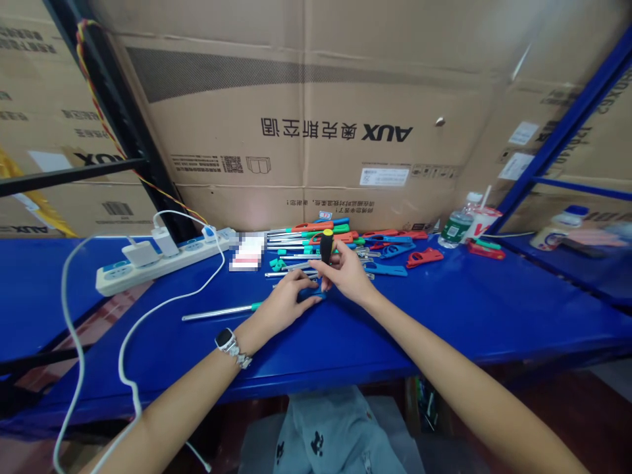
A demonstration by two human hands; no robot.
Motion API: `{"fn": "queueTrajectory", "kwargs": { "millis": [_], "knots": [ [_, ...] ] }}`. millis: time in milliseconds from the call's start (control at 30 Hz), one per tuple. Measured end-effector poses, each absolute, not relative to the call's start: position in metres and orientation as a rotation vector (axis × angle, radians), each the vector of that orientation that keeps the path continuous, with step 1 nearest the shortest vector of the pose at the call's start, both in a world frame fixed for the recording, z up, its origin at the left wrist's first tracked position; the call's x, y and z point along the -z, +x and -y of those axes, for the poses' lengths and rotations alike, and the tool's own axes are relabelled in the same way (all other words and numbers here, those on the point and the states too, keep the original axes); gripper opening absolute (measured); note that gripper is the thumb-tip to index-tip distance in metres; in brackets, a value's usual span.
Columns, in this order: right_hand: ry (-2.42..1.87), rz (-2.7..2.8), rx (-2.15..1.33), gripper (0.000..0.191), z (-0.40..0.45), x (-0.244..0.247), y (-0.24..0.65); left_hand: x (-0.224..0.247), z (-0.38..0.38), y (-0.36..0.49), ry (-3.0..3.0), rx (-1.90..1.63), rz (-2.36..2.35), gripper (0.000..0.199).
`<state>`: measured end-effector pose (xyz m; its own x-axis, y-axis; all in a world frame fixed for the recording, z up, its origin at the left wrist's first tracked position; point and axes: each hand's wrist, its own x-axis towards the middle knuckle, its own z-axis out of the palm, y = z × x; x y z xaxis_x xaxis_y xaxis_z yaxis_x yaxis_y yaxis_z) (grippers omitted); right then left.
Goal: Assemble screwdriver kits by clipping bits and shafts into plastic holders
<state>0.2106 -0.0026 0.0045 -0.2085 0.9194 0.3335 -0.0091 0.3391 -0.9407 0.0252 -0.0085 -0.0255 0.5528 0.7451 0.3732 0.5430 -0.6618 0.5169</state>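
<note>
My right hand (349, 271) is closed round a screwdriver with a black and yellow handle (326, 247), held upright. Its tip is hidden behind my fingers, over a blue plastic piece (314, 292). My left hand (286, 299) is closed on that blue piece and steadies it low over the blue table. A silver metal rod with a green collar (217, 313) sticks out to the left from under my left hand; it appears to be in line with the blue piece. Just beyond my hands lies a pile of metal rods (296, 255) with blue, green and orange handles.
Loose red plastic handles (424, 257) and blue ones (388, 269) lie right of the pile. A white power strip (111, 282) with chargers and cables stands at left. A water bottle (455, 229) and a drink cup (481, 224) are at back right. Cardboard (336, 79) walls the back.
</note>
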Motion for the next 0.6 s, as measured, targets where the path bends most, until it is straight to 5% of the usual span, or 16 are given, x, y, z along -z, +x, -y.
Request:
{"fn": "queueTrajectory", "kwargs": {
  "millis": [600],
  "knots": [
    [-0.871, 1.561, -1.021, 0.045, 0.003, -0.004, 0.216, 0.025, 0.009, 0.025, 2.459, -0.829, -1.077, 0.022]
  ]
}}
